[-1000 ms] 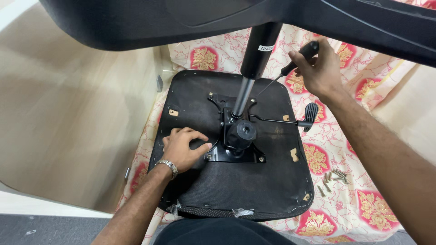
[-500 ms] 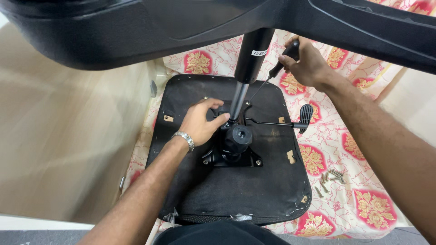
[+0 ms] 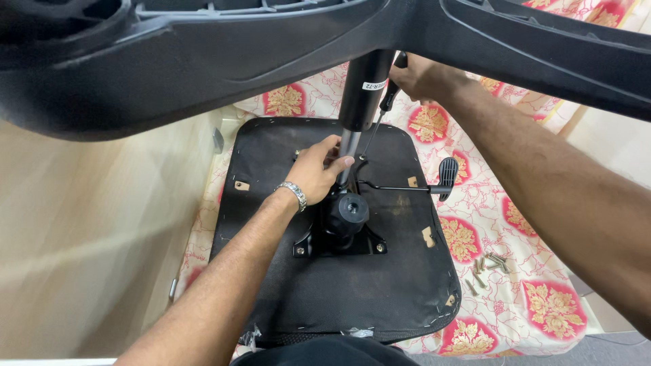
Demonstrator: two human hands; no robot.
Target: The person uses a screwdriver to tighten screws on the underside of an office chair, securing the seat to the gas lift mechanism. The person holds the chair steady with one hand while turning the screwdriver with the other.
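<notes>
Here, an upturned office chair seat (image 3: 339, 285), black underside up, lay on a cream cloth with red and gold floral medallions (image 3: 488, 224), beside a pale wood-grain surface (image 3: 88, 237). A black tilt mechanism (image 3: 346, 227) was bolted to the middle of the seat, and a gas lift column (image 3: 363, 95), black above and silver below, rose from it toward the black star base (image 3: 203, 61) filling the top of the view. The left hand (image 3: 315, 169), a metal bracelet (image 3: 293, 194) at its wrist, rested against the silver lower part of the column, fingers curled about it. The right hand (image 3: 417, 74) was closed round the black handle of a screwdriver (image 3: 383, 108), whose shaft pointed down at the mechanism. A black-paddled lever (image 3: 434, 183) projected to the right. Loose screws (image 3: 487, 266) lay on the cloth just right of the seat.
</notes>
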